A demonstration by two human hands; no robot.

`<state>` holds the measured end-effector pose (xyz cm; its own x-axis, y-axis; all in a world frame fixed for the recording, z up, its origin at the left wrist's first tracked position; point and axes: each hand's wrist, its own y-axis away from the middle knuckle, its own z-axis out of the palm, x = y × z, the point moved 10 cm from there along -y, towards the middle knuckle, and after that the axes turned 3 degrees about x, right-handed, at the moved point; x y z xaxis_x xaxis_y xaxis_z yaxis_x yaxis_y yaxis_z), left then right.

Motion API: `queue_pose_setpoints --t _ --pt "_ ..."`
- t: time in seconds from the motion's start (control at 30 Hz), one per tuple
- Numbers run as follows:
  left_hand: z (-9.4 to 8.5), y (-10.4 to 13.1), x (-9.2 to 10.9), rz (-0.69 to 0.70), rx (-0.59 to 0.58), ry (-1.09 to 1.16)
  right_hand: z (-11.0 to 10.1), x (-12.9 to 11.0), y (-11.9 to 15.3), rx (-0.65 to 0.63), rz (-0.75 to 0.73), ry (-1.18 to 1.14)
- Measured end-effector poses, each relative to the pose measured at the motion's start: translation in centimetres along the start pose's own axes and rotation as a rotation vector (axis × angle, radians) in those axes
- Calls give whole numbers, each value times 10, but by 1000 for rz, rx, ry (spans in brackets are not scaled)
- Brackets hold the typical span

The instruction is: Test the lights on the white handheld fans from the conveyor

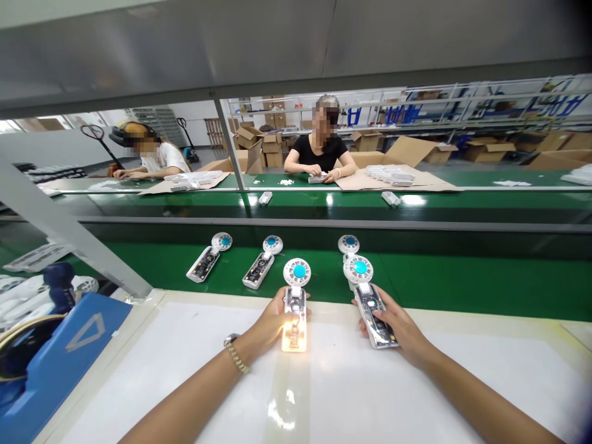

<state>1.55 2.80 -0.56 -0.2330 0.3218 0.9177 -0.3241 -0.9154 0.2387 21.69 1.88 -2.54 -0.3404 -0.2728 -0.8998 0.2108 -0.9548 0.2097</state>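
My left hand (pixel 272 320) is closed round a white device (pixel 295 308) with a round fan head and blue centre; its lower body glows yellow, and my thumb lies on its circuit side. In my right hand (pixel 400 327) is a similar device (pixel 374 314), unlit in its lower part, its circuit side facing up under my thumb. Both are held over the white tabletop (pixel 342 382). Just beyond, on the green belt, lie two more devices (pixel 205 264) (pixel 258 269). Another device's fan head (pixel 348 244) shows behind the one in my right hand, its body mostly hidden.
A blue bin (pixel 69 364) with white parts stands at the left, beside a slanted white post (pixel 78 234). Across the belt two people sit at work, near cardboard sheets (pixel 435 179) with stacked white parts. A grey shelf (pixel 277 43) hangs overhead.
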Motion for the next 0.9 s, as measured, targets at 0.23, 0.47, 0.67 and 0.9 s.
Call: queue_pose_setpoints --t 0.23,0.47,0.67,0.9 --pt "5 3 1 -15 -28 -3 0 0 -2 -12 -18 7" --pt "2 -1 -2 44 -70 16 1 0 -1 -31 -19 -2" --pt "1 -2 -5 48 -88 2 0 3 -3 -50 -16 -2" --pt "-2 -5 -8 76 -125 -23 4 -2 -4 -119 -81 14"
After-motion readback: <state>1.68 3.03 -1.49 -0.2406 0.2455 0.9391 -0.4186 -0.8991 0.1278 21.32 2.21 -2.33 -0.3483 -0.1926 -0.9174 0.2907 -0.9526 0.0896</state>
